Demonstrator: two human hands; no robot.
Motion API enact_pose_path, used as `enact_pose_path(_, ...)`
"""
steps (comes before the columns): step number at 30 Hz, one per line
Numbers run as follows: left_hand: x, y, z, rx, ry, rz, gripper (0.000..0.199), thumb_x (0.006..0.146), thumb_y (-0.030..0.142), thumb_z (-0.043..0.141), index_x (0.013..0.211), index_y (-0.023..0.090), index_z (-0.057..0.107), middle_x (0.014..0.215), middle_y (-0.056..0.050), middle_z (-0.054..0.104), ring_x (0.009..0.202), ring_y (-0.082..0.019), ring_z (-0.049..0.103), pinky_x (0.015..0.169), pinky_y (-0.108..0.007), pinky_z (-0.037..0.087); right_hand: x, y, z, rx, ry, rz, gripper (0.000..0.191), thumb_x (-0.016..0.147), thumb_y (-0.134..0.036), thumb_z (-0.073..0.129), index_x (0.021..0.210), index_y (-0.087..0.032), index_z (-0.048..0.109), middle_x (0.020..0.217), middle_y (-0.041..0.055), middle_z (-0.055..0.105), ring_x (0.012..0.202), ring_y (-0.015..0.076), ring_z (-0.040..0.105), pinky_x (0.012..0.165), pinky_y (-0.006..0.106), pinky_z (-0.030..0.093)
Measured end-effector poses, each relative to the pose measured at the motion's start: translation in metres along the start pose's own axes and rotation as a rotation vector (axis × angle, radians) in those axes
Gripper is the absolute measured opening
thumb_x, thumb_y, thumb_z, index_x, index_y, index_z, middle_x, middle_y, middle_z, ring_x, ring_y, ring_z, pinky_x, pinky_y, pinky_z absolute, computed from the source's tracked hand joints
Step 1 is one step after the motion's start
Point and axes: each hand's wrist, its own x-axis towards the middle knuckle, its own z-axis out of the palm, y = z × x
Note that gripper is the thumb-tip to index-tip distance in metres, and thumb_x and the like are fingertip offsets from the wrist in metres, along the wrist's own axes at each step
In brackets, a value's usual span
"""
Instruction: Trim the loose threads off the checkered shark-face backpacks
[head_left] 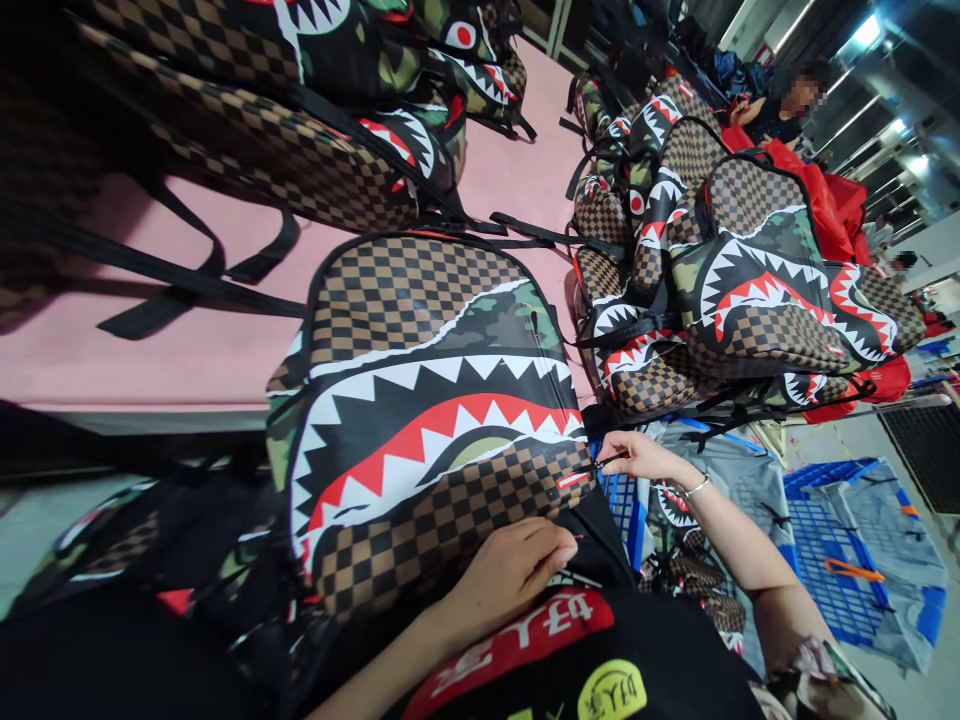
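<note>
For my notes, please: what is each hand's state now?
Left hand: curled by the backpack; grip cannot be told.
Right hand: closed, pinching a dark piece at the backpack's edge.

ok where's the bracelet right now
In the head view, right of centre: the bracelet circles the wrist of the right hand, which is at the lower right corner of the nearest backpack.

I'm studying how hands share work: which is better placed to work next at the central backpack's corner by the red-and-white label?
Probably the right hand: its fingertips are at that corner, pinching something dark beside the label. The left hand sits farther away, near the backpack's lower edge.
</note>
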Motion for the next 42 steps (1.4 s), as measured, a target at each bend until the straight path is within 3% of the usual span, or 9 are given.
enact_pose_path(11, 0.002, 0.009, -0.008, 0.012, -0.01, -0.031, 0.026, 0.089, 0.027, 0.037, 0.079, 0.018, 0.059, 0.075, -0.002, 0.063, 0.07, -0.011, 0.057, 0.063, -0.02, 0.042, 0.009, -0.019, 0.011, -0.055, -0.061, -0.04, 0.015, 0.07, -0.026, 0.067, 0.075, -0.015, 0.058, 0.069, -0.0015, 0.06, 0.065, 0.0112, 0.055, 0.062, 0.022, 0.042)
enact_pose_path(20, 0.002, 0.009, -0.009, 0.025, 0.025, -0.011, 0.026, 0.089, 0.026, 0.037, 0.077, 0.018, 0.059, 0.074, -0.001, 0.064, 0.07, -0.011, 0.058, 0.063, -0.02, 0.044, 0.004, -0.009, 0.012, -0.005, -0.005, -0.025, 0.016, 0.069, -0.025, 0.067, 0.076, -0.014, 0.058, 0.067, -0.0023, 0.058, 0.062, 0.0099, 0.052, 0.059, 0.021, 0.041)
enact_pose_path(27, 0.006, 0.003, -0.021, 0.183, 0.322, -0.044, 0.02, 0.088, 0.024, 0.041, 0.087, 0.018, 0.06, 0.08, -0.004, 0.065, 0.075, -0.014, 0.06, 0.071, -0.024, 0.049, 0.006, -0.017, 0.015, -0.158, 0.005, -0.086, 0.009, 0.068, -0.017, 0.065, 0.074, -0.016, 0.059, 0.07, -0.0023, 0.058, 0.065, 0.0106, 0.051, 0.06, 0.021, 0.039)
enact_pose_path(31, 0.009, -0.014, -0.023, 0.383, 0.433, -0.156, 0.024, 0.088, 0.027, 0.039, 0.1, 0.018, 0.057, 0.095, -0.008, 0.065, 0.091, -0.02, 0.059, 0.082, -0.036, 0.048, 0.007, -0.018, 0.019, 0.016, 0.015, -0.11, 0.014, 0.068, -0.025, 0.067, 0.074, -0.016, 0.057, 0.07, -0.0013, 0.057, 0.065, 0.0115, 0.051, 0.061, 0.022, 0.039)
enact_pose_path(35, 0.014, -0.018, -0.017, 0.506, 0.268, -0.157, 0.036, 0.085, 0.03, 0.041, 0.114, 0.012, 0.052, 0.122, -0.016, 0.055, 0.113, -0.029, 0.05, 0.092, -0.047, 0.042, 0.005, -0.011, 0.02, 0.287, 0.213, -0.135, 0.029, 0.067, -0.04, 0.068, 0.078, -0.018, 0.053, 0.073, -0.0009, 0.054, 0.067, 0.0122, 0.051, 0.065, 0.024, 0.04)
enact_pose_path(37, 0.014, -0.008, -0.017, 0.409, 0.087, -0.085, 0.028, 0.085, 0.028, 0.042, 0.103, 0.014, 0.058, 0.109, -0.012, 0.063, 0.104, -0.026, 0.056, 0.086, -0.04, 0.046, 0.004, -0.004, 0.021, 0.369, 0.324, -0.123, 0.034, 0.066, -0.047, 0.066, 0.08, -0.02, 0.052, 0.068, -0.0021, 0.05, 0.06, 0.0109, 0.046, 0.058, 0.023, 0.038)
enact_pose_path(39, 0.013, 0.007, -0.022, 0.189, -0.118, -0.009, 0.024, 0.087, 0.027, 0.039, 0.087, 0.018, 0.061, 0.083, -0.003, 0.068, 0.079, -0.016, 0.063, 0.069, -0.025, 0.049, 0.005, 0.009, 0.024, 0.418, 0.403, -0.093, 0.039, 0.065, -0.053, 0.064, 0.083, -0.021, 0.05, 0.065, -0.0025, 0.046, 0.053, 0.0102, 0.039, 0.051, 0.023, 0.033)
enact_pose_path(40, 0.011, 0.014, -0.025, 0.089, -0.17, 0.005, 0.026, 0.089, 0.026, 0.037, 0.081, 0.02, 0.061, 0.072, 0.001, 0.067, 0.067, -0.012, 0.062, 0.061, -0.02, 0.047, 0.006, 0.017, 0.026, 0.441, 0.435, -0.08, 0.041, 0.064, -0.055, 0.063, 0.084, -0.022, 0.049, 0.066, -0.0021, 0.045, 0.051, 0.0102, 0.037, 0.049, 0.024, 0.031)
enact_pose_path(42, 0.009, 0.021, -0.034, 0.019, -0.109, -0.037, 0.029, 0.09, 0.027, 0.036, 0.076, 0.02, 0.06, 0.062, 0.003, 0.064, 0.056, -0.009, 0.059, 0.052, -0.017, 0.044, 0.012, 0.037, 0.033, 0.475, 0.498, -0.062, 0.046, 0.063, -0.059, 0.061, 0.089, -0.023, 0.048, 0.068, -0.0006, 0.046, 0.05, 0.011, 0.035, 0.046, 0.025, 0.03)
